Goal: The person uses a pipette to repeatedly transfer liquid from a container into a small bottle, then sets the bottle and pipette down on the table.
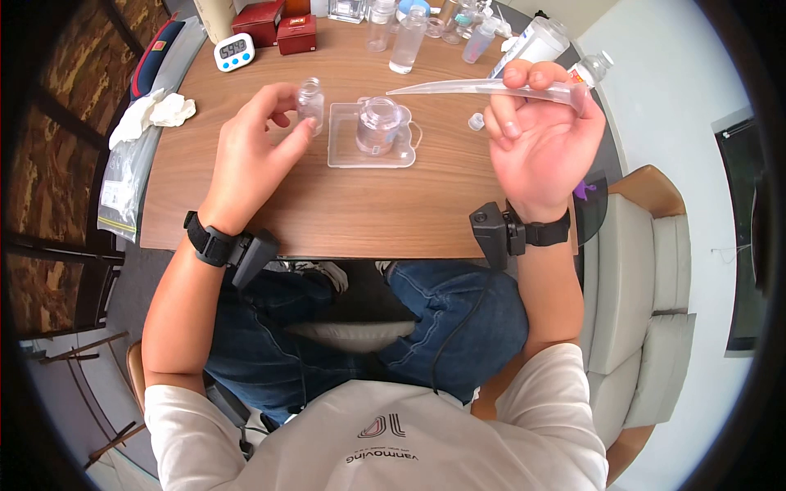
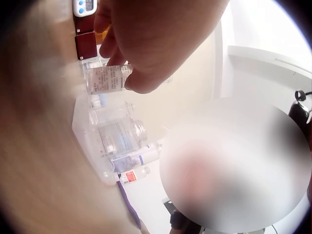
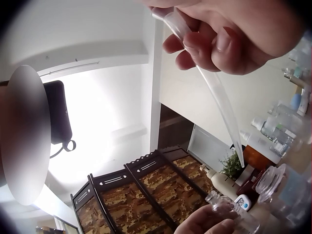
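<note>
My left hand (image 1: 255, 147) pinches a small clear bottle (image 1: 309, 100) between thumb and fingers, upright with its mouth uncovered. Printed text shows on the bottle's side (image 2: 104, 80) in the left wrist view. Raised at the right, my right hand (image 1: 542, 155) holds a translucent plastic dropper (image 1: 479, 88) by its wide end, palm up. Its thin tip points left, over the area of an open clear jar (image 1: 377, 135). That jar stands in a shallow clear plastic tray (image 1: 344, 149), just right of the small bottle.
A small white cap (image 1: 476, 122) lies near the right hand. Several clear bottles, one a tall bottle (image 1: 407, 42), stand at the back. A digital timer (image 1: 235, 52), red boxes (image 1: 296, 34) and crumpled tissue (image 1: 151, 114) sit at the back and left of the wooden table (image 1: 368, 213).
</note>
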A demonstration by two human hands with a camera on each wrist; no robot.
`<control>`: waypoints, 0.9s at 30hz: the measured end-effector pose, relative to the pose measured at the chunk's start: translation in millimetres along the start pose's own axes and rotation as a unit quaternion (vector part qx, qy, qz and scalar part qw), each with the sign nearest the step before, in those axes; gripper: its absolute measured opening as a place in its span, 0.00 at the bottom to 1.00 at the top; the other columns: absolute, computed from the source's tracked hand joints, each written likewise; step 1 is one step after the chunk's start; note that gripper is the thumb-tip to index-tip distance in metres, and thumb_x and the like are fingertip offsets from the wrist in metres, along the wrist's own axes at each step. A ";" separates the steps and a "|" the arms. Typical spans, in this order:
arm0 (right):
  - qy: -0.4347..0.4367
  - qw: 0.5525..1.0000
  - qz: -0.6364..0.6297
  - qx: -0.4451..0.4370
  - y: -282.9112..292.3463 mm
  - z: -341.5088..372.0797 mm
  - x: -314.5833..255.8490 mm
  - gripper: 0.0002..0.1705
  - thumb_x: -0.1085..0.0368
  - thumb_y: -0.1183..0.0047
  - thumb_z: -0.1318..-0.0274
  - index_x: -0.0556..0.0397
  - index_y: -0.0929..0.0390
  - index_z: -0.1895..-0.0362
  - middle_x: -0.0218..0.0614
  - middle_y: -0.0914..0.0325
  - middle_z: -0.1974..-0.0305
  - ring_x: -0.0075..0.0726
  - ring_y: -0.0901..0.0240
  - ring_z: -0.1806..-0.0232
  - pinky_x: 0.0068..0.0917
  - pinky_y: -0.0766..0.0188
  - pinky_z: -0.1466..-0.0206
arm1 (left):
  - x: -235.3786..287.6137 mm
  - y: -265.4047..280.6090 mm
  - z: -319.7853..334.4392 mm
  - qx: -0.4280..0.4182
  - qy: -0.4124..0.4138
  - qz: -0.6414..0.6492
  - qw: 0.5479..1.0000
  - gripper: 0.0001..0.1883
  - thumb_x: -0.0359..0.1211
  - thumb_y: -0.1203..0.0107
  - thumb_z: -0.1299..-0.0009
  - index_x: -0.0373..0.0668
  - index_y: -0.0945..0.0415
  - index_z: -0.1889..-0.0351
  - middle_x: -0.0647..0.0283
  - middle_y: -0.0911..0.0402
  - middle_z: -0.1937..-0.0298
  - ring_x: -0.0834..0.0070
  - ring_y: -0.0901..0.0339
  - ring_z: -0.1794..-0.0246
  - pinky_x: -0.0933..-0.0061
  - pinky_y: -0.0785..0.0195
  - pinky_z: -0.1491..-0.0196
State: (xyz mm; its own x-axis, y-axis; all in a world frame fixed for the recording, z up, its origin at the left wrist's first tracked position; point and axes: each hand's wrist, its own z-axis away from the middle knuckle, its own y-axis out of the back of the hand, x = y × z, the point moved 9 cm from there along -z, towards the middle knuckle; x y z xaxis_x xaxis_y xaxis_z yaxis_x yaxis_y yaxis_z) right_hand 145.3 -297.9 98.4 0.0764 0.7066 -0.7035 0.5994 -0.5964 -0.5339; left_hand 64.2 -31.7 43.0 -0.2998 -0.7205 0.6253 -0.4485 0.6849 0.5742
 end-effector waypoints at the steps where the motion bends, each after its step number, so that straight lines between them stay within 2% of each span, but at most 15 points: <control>1: 0.001 1.000 0.006 0.006 3.3 -0.2 0.7 0.28 0.45 0.70 0.27 0.53 0.25 0.60 0.44 0.21 0.58 0.30 0.39 0.78 0.26 0.43 0.75 | -8.2 -0.3 -0.5 -0.006 0.027 0.019 0.999 0.19 0.32 0.34 0.32 0.36 0.22 0.44 0.61 0.13 0.55 0.72 0.21 0.60 0.68 0.25 0.54; 2: 0.004 1.000 0.006 0.006 5.4 -1.1 1.5 0.28 0.45 0.70 0.27 0.53 0.25 0.60 0.44 0.21 0.58 0.30 0.39 0.78 0.26 0.43 0.75 | -16.2 -1.0 -0.3 -0.010 0.054 0.038 0.998 0.20 0.32 0.34 0.30 0.34 0.23 0.43 0.61 0.14 0.56 0.77 0.23 0.59 0.71 0.26 0.55; 6: -0.038 0.998 -0.011 0.046 12.6 -0.9 21.8 0.27 0.46 0.69 0.26 0.54 0.25 0.59 0.44 0.20 0.59 0.28 0.40 0.78 0.25 0.44 0.76 | -23.9 -5.5 0.2 -0.032 0.050 0.022 0.998 0.20 0.32 0.35 0.29 0.34 0.23 0.42 0.62 0.14 0.57 0.79 0.23 0.62 0.74 0.27 0.57; 8: -0.054 0.995 0.047 0.068 13.3 -0.8 31.2 0.28 0.46 0.71 0.25 0.55 0.26 0.58 0.44 0.21 0.59 0.27 0.40 0.78 0.24 0.44 0.76 | -29.2 -8.8 2.0 -0.052 0.087 0.031 0.994 0.20 0.33 0.35 0.28 0.34 0.24 0.42 0.62 0.15 0.57 0.82 0.24 0.66 0.76 0.28 0.60; 14: -0.084 0.987 0.118 0.071 -3.8 -5.9 57.6 0.29 0.43 0.67 0.21 0.55 0.26 0.57 0.40 0.21 0.60 0.21 0.36 0.78 0.18 0.44 0.78 | -36.6 -12.1 2.2 -0.061 0.074 0.032 0.995 0.22 0.34 0.35 0.29 0.35 0.24 0.39 0.61 0.15 0.55 0.83 0.25 0.69 0.76 0.28 0.62; 16: -0.122 0.972 0.200 0.031 -14.0 -6.6 67.2 0.30 0.41 0.65 0.21 0.54 0.24 0.57 0.37 0.21 0.61 0.19 0.33 0.77 0.16 0.41 0.77 | -29.4 -7.2 3.8 -0.066 0.067 0.010 0.996 0.23 0.34 0.35 0.29 0.35 0.24 0.38 0.61 0.16 0.55 0.83 0.25 0.68 0.77 0.28 0.61; 18: -0.120 0.968 0.217 0.031 -17.9 -6.8 66.8 0.31 0.40 0.65 0.21 0.55 0.23 0.57 0.35 0.21 0.61 0.18 0.33 0.77 0.14 0.40 0.77 | -26.4 -2.5 3.5 -0.069 0.060 -0.012 0.996 0.25 0.34 0.35 0.29 0.36 0.25 0.36 0.61 0.16 0.54 0.83 0.25 0.67 0.77 0.28 0.60; 21: -0.119 0.969 0.211 0.045 -17.4 -6.7 62.7 0.31 0.40 0.65 0.21 0.55 0.23 0.57 0.36 0.21 0.61 0.18 0.34 0.77 0.15 0.41 0.77 | -25.7 13.8 4.3 -0.031 0.009 -0.024 0.999 0.26 0.34 0.35 0.29 0.37 0.25 0.35 0.62 0.17 0.53 0.82 0.25 0.65 0.78 0.29 0.59; 23: -0.082 0.977 0.191 0.053 -13.3 -8.9 48.9 0.30 0.40 0.65 0.22 0.55 0.24 0.58 0.37 0.21 0.61 0.19 0.34 0.78 0.17 0.42 0.77 | -36.6 30.9 6.8 0.009 0.056 0.010 0.998 0.24 0.34 0.35 0.29 0.37 0.23 0.37 0.63 0.16 0.56 0.83 0.25 0.64 0.79 0.29 0.59; 24: -0.078 0.977 0.190 0.051 -13.3 -9.2 46.7 0.30 0.40 0.65 0.22 0.55 0.24 0.58 0.37 0.21 0.61 0.19 0.34 0.78 0.17 0.42 0.77 | -39.9 37.0 7.7 0.011 0.052 0.008 0.999 0.24 0.34 0.35 0.29 0.37 0.23 0.37 0.63 0.16 0.56 0.83 0.25 0.64 0.79 0.29 0.59; 26: -0.075 0.982 0.161 0.068 -8.9 -8.0 44.0 0.30 0.41 0.64 0.22 0.54 0.24 0.57 0.38 0.21 0.61 0.20 0.35 0.78 0.19 0.42 0.77 | -63.1 46.5 12.3 0.014 0.125 0.031 0.992 0.21 0.35 0.35 0.30 0.36 0.21 0.41 0.61 0.14 0.57 0.80 0.25 0.64 0.74 0.27 0.57; 27: -0.069 0.982 0.160 0.067 -8.6 -7.2 42.5 0.30 0.41 0.64 0.22 0.54 0.24 0.57 0.38 0.21 0.61 0.20 0.35 0.78 0.19 0.42 0.77 | -64.2 51.3 14.6 0.034 0.107 0.010 0.994 0.17 0.33 0.36 0.29 0.36 0.19 0.45 0.64 0.16 0.63 0.82 0.26 0.68 0.76 0.28 0.61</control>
State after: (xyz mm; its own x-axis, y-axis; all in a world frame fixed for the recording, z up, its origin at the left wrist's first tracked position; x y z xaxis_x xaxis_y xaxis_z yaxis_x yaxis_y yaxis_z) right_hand 149.2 -260.0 76.5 0.1291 0.4211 -0.8978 0.4514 -0.8311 -0.3249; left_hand 48.2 48.2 24.6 -0.1273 -0.6621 0.7385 -0.5018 0.6852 0.5279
